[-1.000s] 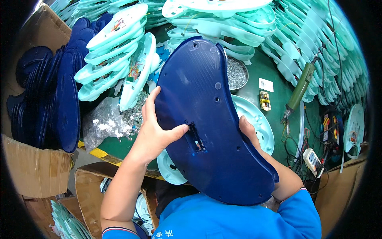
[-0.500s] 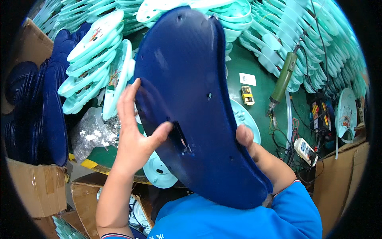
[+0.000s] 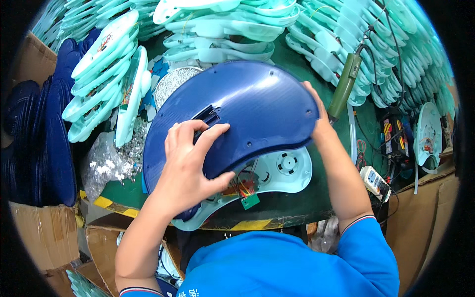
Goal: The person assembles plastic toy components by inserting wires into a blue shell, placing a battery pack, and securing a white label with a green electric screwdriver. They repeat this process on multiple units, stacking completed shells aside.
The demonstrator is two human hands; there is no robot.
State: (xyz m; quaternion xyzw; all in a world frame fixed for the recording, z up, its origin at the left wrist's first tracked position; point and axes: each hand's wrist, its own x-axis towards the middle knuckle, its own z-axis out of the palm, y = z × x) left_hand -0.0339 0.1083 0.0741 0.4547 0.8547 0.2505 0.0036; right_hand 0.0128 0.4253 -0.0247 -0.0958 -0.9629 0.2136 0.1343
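Observation:
A dark blue, kidney-shaped plastic shell point(image 3: 262, 109) lies sideways before me, its smooth outer face up, with several screw holes and a rectangular slot. My right hand point(image 3: 319, 114) grips its right end, most of the fingers hidden behind the rim. At the near left part is my left hand point(image 3: 190, 161), bent fingers resting by the slot and thumb at the near edge. Beneath sits a matching teal shell point(image 3: 292, 173), partly covered. Coloured wires run from it to a small green circuit board point(image 3: 250, 201) hanging over its near edge.
Stacked teal shells point(image 3: 217, 37) line the back and right. Dark blue shells point(image 3: 62, 133) stand at left beside a plastic bag of small white parts point(image 3: 109, 166). A green electric screwdriver point(image 3: 345, 86) hangs at right near a power strip point(image 3: 374, 183). A round container point(image 3: 175, 81) holds small parts.
The blue shell has turned from upright to sideways and come down over the teal shell, uncovering the round container and circuit board. My right hand has moved up with its end; my left fingers have bent.

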